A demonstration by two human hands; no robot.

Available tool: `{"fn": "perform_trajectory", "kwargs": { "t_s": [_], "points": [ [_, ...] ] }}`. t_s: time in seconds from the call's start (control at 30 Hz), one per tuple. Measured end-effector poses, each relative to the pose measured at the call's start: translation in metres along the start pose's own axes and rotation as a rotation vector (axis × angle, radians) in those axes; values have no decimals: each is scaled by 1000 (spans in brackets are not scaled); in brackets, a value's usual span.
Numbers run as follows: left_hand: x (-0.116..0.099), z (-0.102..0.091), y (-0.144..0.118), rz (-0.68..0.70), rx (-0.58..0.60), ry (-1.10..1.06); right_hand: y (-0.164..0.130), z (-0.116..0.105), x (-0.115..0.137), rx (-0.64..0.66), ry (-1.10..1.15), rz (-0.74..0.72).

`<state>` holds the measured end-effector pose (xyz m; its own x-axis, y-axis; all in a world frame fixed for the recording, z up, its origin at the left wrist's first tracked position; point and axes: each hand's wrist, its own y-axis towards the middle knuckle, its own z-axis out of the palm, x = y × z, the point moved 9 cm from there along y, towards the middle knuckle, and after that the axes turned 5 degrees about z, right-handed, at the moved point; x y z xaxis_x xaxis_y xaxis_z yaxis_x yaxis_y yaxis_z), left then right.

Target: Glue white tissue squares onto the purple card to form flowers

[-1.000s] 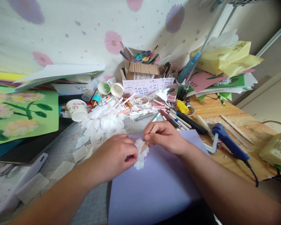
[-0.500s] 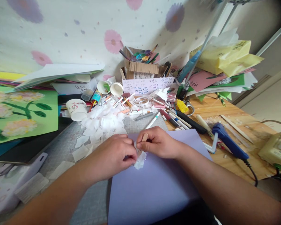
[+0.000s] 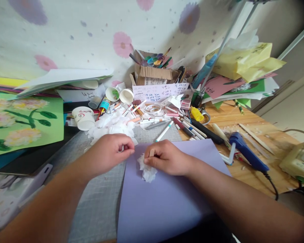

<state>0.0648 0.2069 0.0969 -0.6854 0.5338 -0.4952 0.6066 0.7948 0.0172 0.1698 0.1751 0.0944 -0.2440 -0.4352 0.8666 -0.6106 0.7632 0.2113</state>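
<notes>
A lilac paper sheet (image 3: 167, 199) lies in front of me on a grey cutting mat (image 3: 101, 206). A crumpled clump of white tissue (image 3: 147, 171) sits on the sheet's upper left part. My right hand (image 3: 164, 158) presses on the clump and grips a small wooden stick, of which only the tip shows between the fingers. My left hand (image 3: 108, 152) is off to the left of the clump, its thumb and forefinger pinched on a small piece of white tissue, just below a pile of white tissue squares (image 3: 111, 125).
Paper cups (image 3: 83, 118), markers and pens (image 3: 182, 126), a tape roll (image 3: 153, 109) and a cardboard box of tools (image 3: 153, 72) crowd the back. A blue glue gun (image 3: 245, 153) lies right on the wooden table. A green flower picture (image 3: 22, 121) lies at left.
My left hand has left the clump and moved up and left toward the tissue pile, pinching a piece. My right hand has sunk onto the clump, and the stick is now mostly hidden.
</notes>
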Motion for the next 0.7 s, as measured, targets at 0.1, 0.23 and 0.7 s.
{"fn": "perform_trajectory", "kwargs": {
  "t_s": [0.1,0.23,0.7],
  "points": [
    [20,-18,-4,-130,-123,18,-1,-24,-13,-218,395,37],
    [32,-31,-8,-164,-209,110,-4,-42,-27,-396,547,50],
    [19,-1,11,47,-177,443,-8,-66,-45,-630,492,120]
  ]
}}
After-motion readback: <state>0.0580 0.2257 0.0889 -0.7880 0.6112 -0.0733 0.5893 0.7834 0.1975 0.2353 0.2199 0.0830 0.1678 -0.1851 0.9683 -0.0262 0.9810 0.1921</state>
